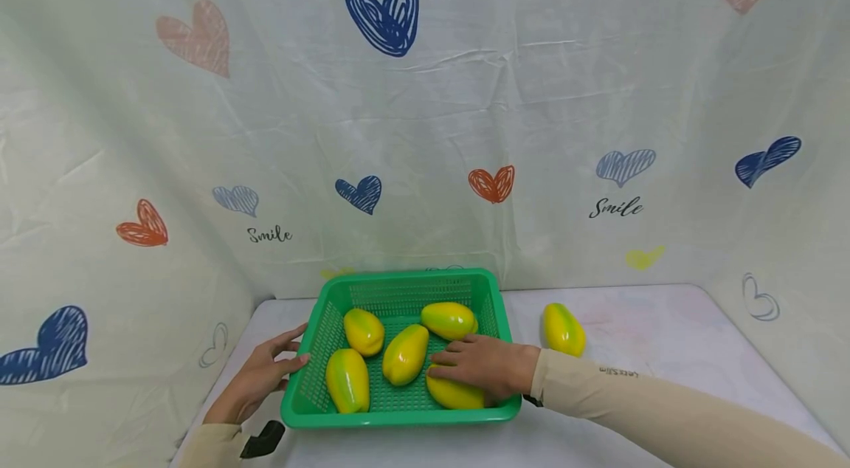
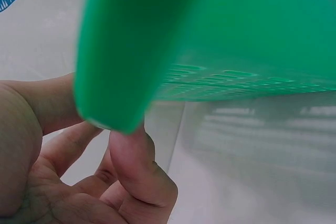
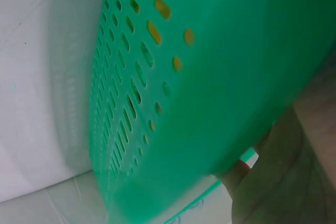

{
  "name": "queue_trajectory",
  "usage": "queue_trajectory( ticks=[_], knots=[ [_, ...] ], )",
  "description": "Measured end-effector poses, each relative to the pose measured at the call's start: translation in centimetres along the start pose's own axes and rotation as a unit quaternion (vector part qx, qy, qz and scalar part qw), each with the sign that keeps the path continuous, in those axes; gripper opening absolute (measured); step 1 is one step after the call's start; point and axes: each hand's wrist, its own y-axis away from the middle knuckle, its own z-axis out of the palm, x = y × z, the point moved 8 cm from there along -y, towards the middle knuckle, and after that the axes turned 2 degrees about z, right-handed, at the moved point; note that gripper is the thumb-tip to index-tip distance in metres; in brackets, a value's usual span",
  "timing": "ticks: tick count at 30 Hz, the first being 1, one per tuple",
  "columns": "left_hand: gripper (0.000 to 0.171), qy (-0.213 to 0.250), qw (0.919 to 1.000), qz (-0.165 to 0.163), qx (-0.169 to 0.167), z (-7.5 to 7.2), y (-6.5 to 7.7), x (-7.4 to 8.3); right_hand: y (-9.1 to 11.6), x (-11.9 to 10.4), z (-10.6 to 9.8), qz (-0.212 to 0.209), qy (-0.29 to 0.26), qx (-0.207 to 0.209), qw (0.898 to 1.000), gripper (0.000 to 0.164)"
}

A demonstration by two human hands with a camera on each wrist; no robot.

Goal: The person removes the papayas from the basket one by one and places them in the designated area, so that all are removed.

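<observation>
A green plastic basket (image 1: 398,420) with slotted walls stands on the table and holds several glossy yellow-green papayas (image 1: 405,355). At its left end my left hand (image 1: 262,372) holds the rim, thumb and fingers meeting it; the left wrist view shows this hand (image 2: 89,182) below the thick green rim (image 2: 121,51). My right hand (image 1: 488,366) reaches over the right rim, its fingers lying over the papaya (image 1: 454,390) in the front right corner. Its thumb is hidden. In the right wrist view the basket wall (image 3: 210,87) hides most of that hand (image 3: 278,177).
One more papaya (image 1: 564,329) lies on the white table (image 1: 637,328), outside the basket to the right. Behind the table hangs a pale cloth (image 1: 425,121) printed with hearts, and it continues along both sides. The basket's back rim is close to this cloth.
</observation>
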Motion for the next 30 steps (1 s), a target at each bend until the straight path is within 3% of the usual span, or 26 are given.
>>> queue_trajectory(
  ticks=[6,16,30],
  knots=[
    [0.071,-0.003,1.0,-0.009,0.001,0.1,0.0,-0.2,0.1,0.1,-0.1,0.001,0.0,0.005,1.0,0.088],
    [0.071,-0.007,1.0,-0.006,0.002,0.0,-0.2,-0.1,1.4,1.7,-1.2,0.043,-0.072,0.013,0.996,0.094],
    [0.072,-0.005,1.0,-0.008,-0.002,0.0,-0.2,-0.1,4.5,4.3,-2.8,0.059,-0.153,0.091,0.982,0.096]
  ],
)
